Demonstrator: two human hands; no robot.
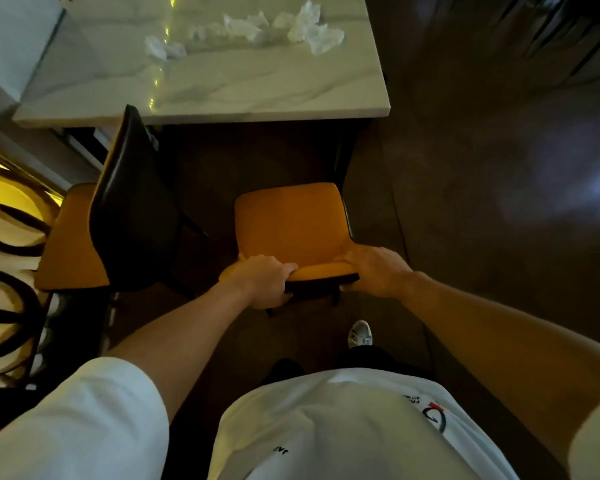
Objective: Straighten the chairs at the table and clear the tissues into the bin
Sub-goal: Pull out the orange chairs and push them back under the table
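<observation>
A white marble-patterned table [257, 81], veined in grey, carries crumpled white tissues [312, 27]. Below it stands a chair [291, 220] with a mustard-yellow seat and a black back edge. A second chair [132, 202] pairs a glossy black backrest shell with the same yellow upholstery. The floor [482, 168] is dark brown. The person wears a white T-shirt [326, 427] with a small red, green and black logo, black trousers and a white-and-grey shoe [360, 334]. A white-and-yellow surface with black curving lines [4, 271] fills the left edge.
</observation>
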